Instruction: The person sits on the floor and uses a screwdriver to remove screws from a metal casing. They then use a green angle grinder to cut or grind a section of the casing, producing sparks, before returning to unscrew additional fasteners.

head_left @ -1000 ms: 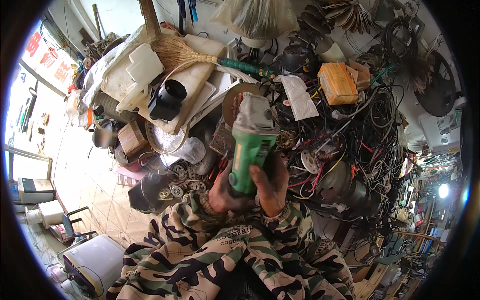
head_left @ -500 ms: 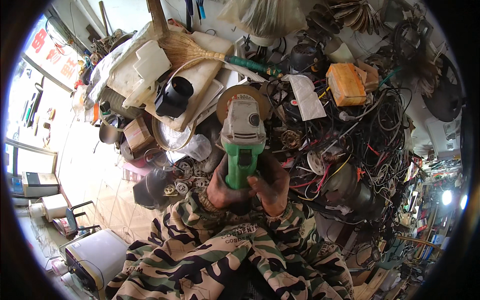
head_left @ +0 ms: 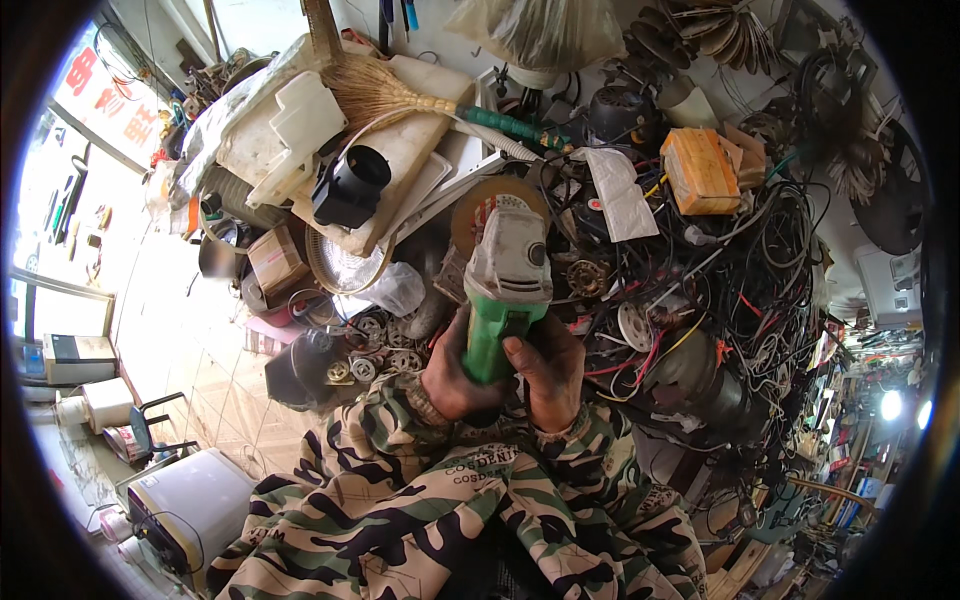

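So the room's got a plain whitish wall along the top, and daylight pours in through a big bright glass front on the left, with large red lettering up high. The shiny beige tiled floor is washed out near it. There's a dark chair with thin curved arms beside a boxy white cabinet-like unit. Far right, white round lamps glare over densely packed clutter.
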{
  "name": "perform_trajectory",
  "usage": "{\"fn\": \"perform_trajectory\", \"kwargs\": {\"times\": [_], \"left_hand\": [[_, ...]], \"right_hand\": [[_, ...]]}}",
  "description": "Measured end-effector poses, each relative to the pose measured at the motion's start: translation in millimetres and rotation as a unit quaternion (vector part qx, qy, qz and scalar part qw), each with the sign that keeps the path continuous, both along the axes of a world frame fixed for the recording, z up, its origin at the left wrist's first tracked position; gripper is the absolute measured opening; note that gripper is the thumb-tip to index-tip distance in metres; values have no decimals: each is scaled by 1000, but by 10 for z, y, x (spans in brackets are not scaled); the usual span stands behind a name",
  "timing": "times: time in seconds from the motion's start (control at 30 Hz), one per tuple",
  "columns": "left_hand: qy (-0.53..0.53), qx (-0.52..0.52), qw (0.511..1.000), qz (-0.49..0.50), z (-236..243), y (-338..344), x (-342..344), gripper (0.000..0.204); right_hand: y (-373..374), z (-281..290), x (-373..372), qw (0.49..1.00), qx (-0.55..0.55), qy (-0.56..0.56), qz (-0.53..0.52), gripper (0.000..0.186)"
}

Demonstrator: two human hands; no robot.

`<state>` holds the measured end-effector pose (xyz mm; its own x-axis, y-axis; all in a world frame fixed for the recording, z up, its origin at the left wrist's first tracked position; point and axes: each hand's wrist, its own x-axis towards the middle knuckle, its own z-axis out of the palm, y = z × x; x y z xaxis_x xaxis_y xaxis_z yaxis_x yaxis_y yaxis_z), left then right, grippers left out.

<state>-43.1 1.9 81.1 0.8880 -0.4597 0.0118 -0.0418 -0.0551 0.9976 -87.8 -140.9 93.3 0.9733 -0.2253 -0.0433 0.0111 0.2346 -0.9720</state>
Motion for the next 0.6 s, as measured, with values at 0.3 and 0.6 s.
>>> {"fn": "perform_trajectory", "kwargs": {"times": [0.3,0.6], "left_hand": [[-62,14,998,-25,104,-86,26,80],[6,-15,998,-69,34,-79,41,83]], "right_hand": [[195,-8,-66,987,64,-17,-146,51],[125,-126,-94,993,60,-11,-101,50]]}}
